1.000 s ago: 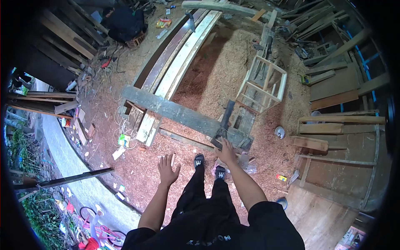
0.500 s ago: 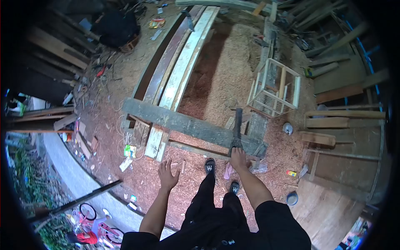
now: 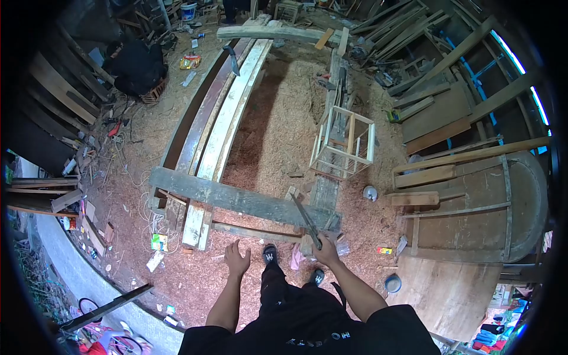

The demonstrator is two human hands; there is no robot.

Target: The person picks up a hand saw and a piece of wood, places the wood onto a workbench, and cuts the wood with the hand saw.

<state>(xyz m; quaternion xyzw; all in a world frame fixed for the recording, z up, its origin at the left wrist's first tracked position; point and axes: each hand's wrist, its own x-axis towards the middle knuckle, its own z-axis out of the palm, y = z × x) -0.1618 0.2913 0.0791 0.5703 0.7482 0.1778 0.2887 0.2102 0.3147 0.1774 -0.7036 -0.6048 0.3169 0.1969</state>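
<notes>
My right hand point(image 3: 325, 251) is closed round the handle of a dark, long-bladed tool that looks like a handsaw point(image 3: 306, 218). Its narrow end points forward and to the left, over the right end of a weathered grey plank point(image 3: 248, 201). That plank lies crosswise in front of me. Fingers spread, my left hand point(image 3: 237, 260) hovers above the shavings, short of the plank and holding nothing. Long boards point(image 3: 222, 127), one with worn white paint, run away from me, their near ends under the plank. A broad dark blade point(image 3: 232, 61) rests on their far end.
A small wooden frame point(image 3: 343, 145) stands on the right-hand beam point(image 3: 324, 192). Beyond it lean stacked boards point(image 3: 438, 112). A metal bowl point(image 3: 370, 193) and a bucket point(image 3: 392, 283) sit at right. A person in dark clothes point(image 3: 139, 68) crouches far left; a bicycle point(image 3: 118, 342) is lower left.
The view has tilted up and shifted right, showing more of the far end. My right hand has swung the saw-like tool from pointing straight ahead to slanting left. My left hand stays open.
</notes>
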